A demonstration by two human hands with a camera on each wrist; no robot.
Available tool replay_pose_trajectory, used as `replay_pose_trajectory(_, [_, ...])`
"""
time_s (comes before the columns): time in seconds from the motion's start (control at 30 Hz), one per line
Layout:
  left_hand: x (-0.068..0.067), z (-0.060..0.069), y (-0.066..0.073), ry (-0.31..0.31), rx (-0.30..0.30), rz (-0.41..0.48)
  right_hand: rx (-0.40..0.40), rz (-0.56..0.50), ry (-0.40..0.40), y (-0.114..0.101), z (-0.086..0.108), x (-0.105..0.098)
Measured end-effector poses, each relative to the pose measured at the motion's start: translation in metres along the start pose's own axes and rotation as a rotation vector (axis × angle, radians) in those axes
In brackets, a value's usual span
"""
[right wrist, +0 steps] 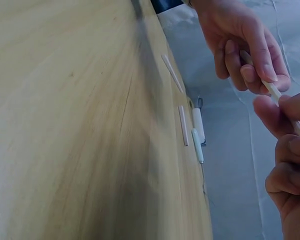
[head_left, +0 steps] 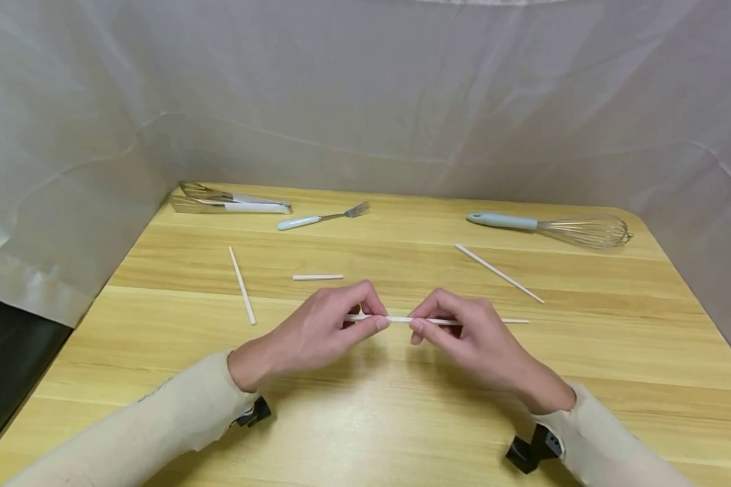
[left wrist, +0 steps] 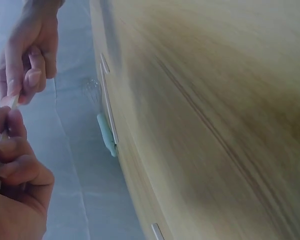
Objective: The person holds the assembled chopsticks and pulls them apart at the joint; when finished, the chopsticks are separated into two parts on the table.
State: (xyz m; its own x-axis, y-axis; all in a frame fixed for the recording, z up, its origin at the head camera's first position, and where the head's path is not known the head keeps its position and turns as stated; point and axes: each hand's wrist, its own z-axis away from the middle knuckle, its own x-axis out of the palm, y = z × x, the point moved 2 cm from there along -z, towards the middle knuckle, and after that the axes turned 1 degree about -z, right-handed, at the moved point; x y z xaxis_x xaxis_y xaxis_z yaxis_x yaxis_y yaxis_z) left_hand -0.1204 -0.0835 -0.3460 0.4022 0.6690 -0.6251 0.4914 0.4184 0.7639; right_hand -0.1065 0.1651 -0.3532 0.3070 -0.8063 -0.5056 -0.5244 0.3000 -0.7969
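A thin pale wooden chopstick (head_left: 399,319) is held level above the table, pinched by both hands. My left hand (head_left: 329,321) grips its left part between thumb and fingers. My right hand (head_left: 472,331) pinches it a short gap to the right, and one end sticks out past that hand. In the left wrist view the chopstick (left wrist: 14,102) spans the small space between the fingertips. Behind the hands lie a short pale stick (head_left: 318,277), a longer stick (head_left: 242,285) at the left and another slanted stick (head_left: 499,273) at the right. The fingers hide parts of the held chopstick.
Along the back of the wooden table (head_left: 365,433) lie metal tongs (head_left: 231,203) with white handles, a fork (head_left: 323,217) with a pale blue handle and a whisk (head_left: 548,228). Grey cloth (head_left: 365,88) hangs behind and at both sides.
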Motion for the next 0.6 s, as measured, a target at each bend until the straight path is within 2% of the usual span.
replay_pose_trajectory(0.07, [-0.001,0.001,-0.002,-0.008,0.007,0.006,-0.011,0.003,-0.004,0.0,0.001,-0.003])
replay_pose_trajectory(0.13, [-0.006,0.003,-0.005,0.008,-0.009,0.029,0.0,-0.005,0.024,0.0,0.003,-0.012])
replay_pose_trajectory(0.33, [-0.035,0.019,-0.028,0.108,-0.139,0.099,0.111,-0.029,0.142,0.004,0.015,-0.051])
replay_pose_trajectory(0.43, [-0.041,0.021,-0.035,0.117,-0.158,0.062,0.146,0.002,0.147,0.008,0.021,-0.06])
replay_pose_trajectory(0.6, [-0.044,0.015,-0.043,0.122,-0.17,0.022,0.178,0.074,0.16,0.02,0.029,-0.061])
